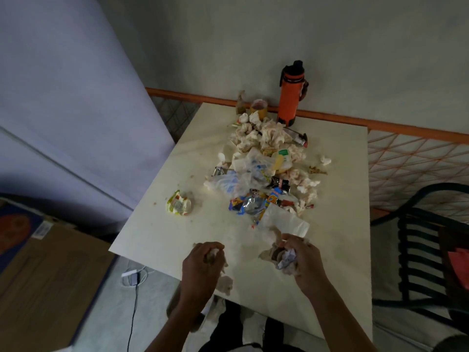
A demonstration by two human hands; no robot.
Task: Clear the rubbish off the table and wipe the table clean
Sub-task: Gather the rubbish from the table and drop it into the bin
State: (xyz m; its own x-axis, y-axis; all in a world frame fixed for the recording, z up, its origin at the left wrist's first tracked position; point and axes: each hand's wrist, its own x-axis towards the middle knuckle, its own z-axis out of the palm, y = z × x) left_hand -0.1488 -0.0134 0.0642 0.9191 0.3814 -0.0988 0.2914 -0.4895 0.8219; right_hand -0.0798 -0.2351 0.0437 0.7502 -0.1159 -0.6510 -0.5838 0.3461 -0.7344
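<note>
Lying beyond both hands (pixel 253 260), rubbish (pixel 264 171) covers table (pixel 157 232).

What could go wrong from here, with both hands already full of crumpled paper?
The left hand and right hand grip crumpled tissues; grabbing more may drop wads, and one loose tissue already lies near the table edge. Sweeping the rubbish pile could knock over the orange bottle standing beside it.

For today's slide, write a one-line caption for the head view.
Left hand and right hand clutch crumpled tissues over a littered white table, orange bottle standing behind.
</note>
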